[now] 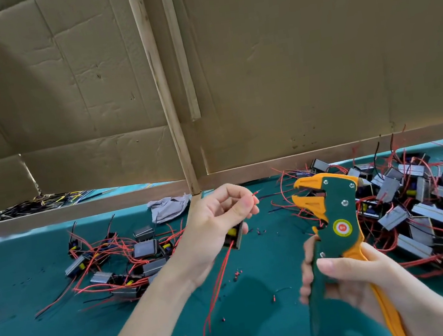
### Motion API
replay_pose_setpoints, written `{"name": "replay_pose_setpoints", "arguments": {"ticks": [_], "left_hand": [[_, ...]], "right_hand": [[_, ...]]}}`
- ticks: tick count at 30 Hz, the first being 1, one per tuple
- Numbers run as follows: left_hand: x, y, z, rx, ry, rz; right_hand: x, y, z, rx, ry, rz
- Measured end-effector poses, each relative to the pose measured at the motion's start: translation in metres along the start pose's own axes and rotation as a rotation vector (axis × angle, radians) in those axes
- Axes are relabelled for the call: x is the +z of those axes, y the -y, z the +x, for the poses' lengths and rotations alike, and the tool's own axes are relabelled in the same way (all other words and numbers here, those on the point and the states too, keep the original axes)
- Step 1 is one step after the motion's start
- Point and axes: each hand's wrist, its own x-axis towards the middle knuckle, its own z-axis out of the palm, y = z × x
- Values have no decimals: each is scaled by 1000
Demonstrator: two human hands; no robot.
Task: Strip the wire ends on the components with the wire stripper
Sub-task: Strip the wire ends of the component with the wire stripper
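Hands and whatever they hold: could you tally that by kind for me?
Hands: 2, left hand and right hand
Green-and-orange plastic wire stripper: 1
Small grey boxy component with red wires: 1
Total: 4

Left hand (214, 225) pinches a red wire (255, 193); right hand (355, 277) grips the wire stripper (337, 208).

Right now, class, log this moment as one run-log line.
left hand: pinches thin red wire end | right hand: grips green-and-orange wire stripper, jaws open | wire end: not yet in jaws
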Motion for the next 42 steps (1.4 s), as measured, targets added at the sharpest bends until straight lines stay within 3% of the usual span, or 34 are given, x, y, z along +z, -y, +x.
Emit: {"name": "replay_pose_setpoints", "arguments": {"ticks": [4, 19, 42], "left_hand": [[1, 0, -1, 111, 11, 168], [0, -1, -3, 113, 119, 357], [-4, -6, -4, 40, 161, 336]], "right_hand": [[1, 1, -2, 30, 83, -11], [3, 3, -6, 115, 146, -101], [3, 2, -8, 117, 148, -153]]}}
